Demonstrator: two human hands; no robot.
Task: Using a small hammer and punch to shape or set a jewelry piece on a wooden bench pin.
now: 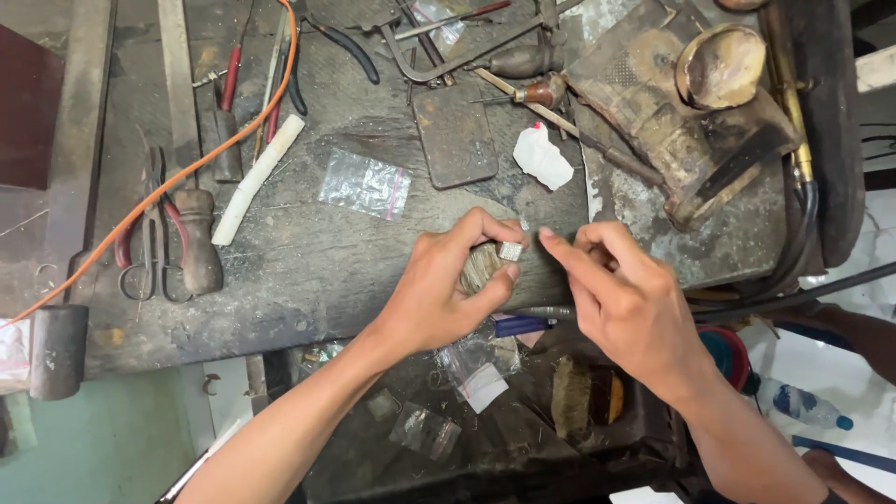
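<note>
The left hand [446, 285] is curling at the near edge of the workbench [308, 271], with thumb and index finger pinching a small silver square piece [510, 250] and the remaining fingers closing around a pale, fibrous brush-like bundle [481, 269]. The right hand [627, 308] is hovering just beside it, with the index finger extending toward the silver piece and the other fingers folding loosely; it is gripping nothing visible.

The workbench is carrying a dark, worn, dusty surface. At its far right corner, a large scorched block [667, 121] is supporting a shallow round dish [721, 63]. A dark rectangular plate [455, 135] is lying near the far middle, with a crumpled white scrap [543, 159] just beside it. An orange cable [177, 177] is running diagonally across the left part. A white rod [259, 179] is lying tilted near it. Red-handled pliers [145, 247] are resting beside a wooden handle [199, 241] toward the left edge. A clear plastic bag [365, 185] is lying between the white rod and the dark plate.
</note>
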